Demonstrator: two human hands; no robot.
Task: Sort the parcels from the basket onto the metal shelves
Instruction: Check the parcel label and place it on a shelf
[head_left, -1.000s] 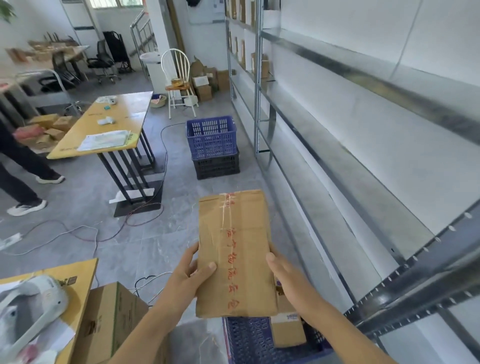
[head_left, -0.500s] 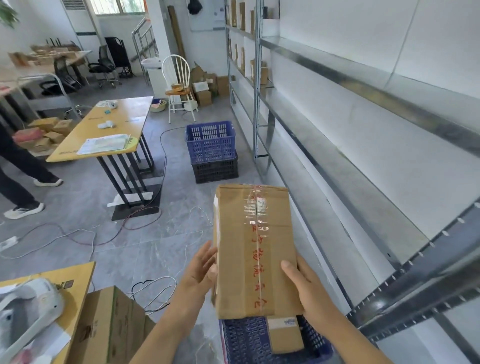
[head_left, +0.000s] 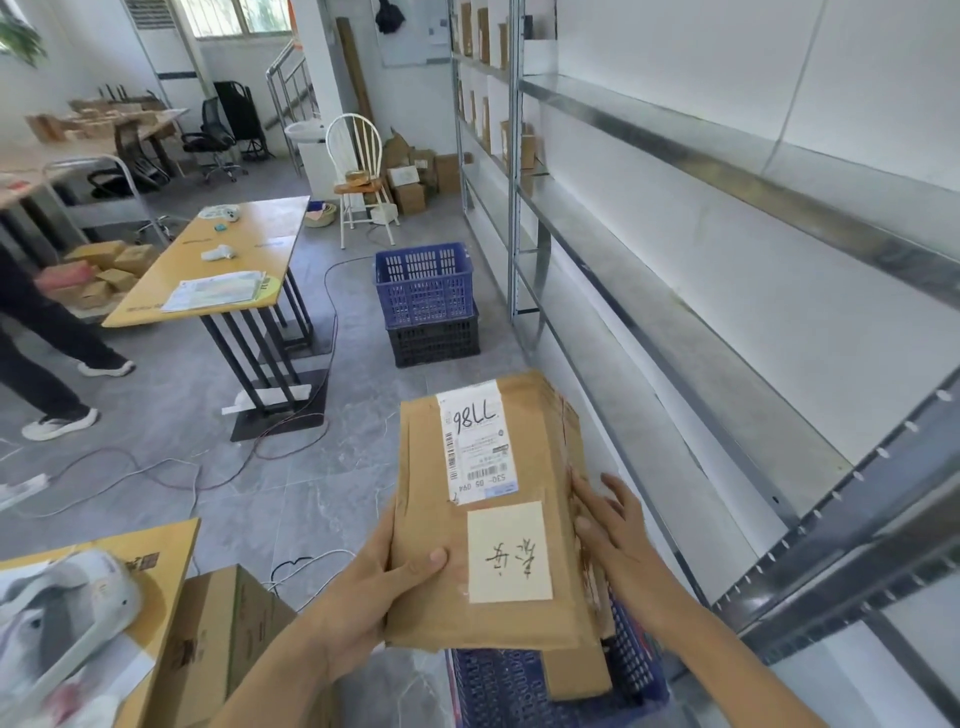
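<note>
I hold a flat brown cardboard parcel (head_left: 426, 519) in front of me, label side up, with a white shipping label marked 7786 and a cream note. My left hand (head_left: 384, 577) grips its left edge, thumb on top. My right hand (head_left: 608, 525) rests against its right edge, fingers spread along the side. Below the parcel sits the blue basket (head_left: 509, 686) with another brown parcel (head_left: 579, 673) inside. The metal shelves (head_left: 675, 322) run along the right wall, the near bays bare.
A blue crate stacked on a black crate (head_left: 426, 301) stands ahead on the floor. A yellow table (head_left: 223, 260) is on the left with a person's legs (head_left: 47, 364) beside it. Cables cross the floor. A cardboard box (head_left: 223, 639) sits at my lower left.
The parcel has been turned over: the taped side with red writing showed before, now the labelled side faces up. My right hand shifted from under the parcel to its right edge.
</note>
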